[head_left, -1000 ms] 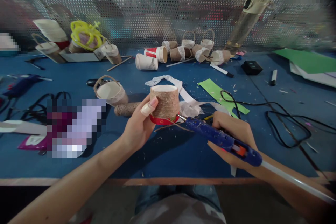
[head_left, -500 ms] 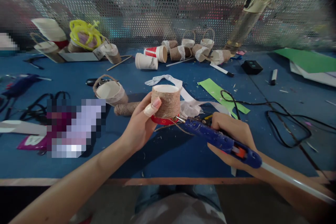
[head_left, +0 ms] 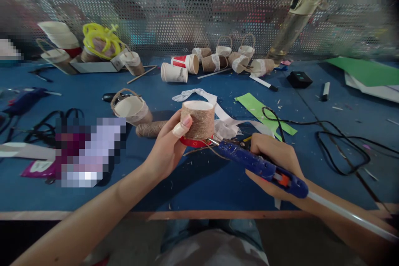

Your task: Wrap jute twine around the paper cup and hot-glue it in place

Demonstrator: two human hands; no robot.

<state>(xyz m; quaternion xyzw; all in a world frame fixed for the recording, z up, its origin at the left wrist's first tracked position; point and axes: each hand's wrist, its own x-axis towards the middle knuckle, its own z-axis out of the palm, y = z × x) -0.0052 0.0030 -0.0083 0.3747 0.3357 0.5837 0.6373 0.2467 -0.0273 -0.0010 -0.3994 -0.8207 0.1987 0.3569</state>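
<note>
My left hand (head_left: 168,145) is closed around a paper cup (head_left: 201,122) wound with brown twine; a red band of the cup shows bare near its base. A bandage wraps the left thumb. My right hand (head_left: 277,158) grips a blue hot glue gun (head_left: 258,164), with a long clear glue stick (head_left: 349,212) sticking out of its back. The gun's metal nozzle meets the lower edge of the twine, or sits very close to it. A loose twine end (head_left: 218,153) hangs below the nozzle. Behind the left hand lies a roll of twine (head_left: 151,129).
A twine-wrapped cup with a handle (head_left: 132,108) stands left of the hands. White lace (head_left: 226,120) and green paper (head_left: 262,112) lie behind. Several finished cups (head_left: 240,63) line the perforated screen (head_left: 174,12). A black cord (head_left: 330,153) loops at right; another glue gun (head_left: 25,99) rests at left.
The cup in my left hand has shifted very slightly right. The glue gun stays at the twine's lower edge, almost unmoved.
</note>
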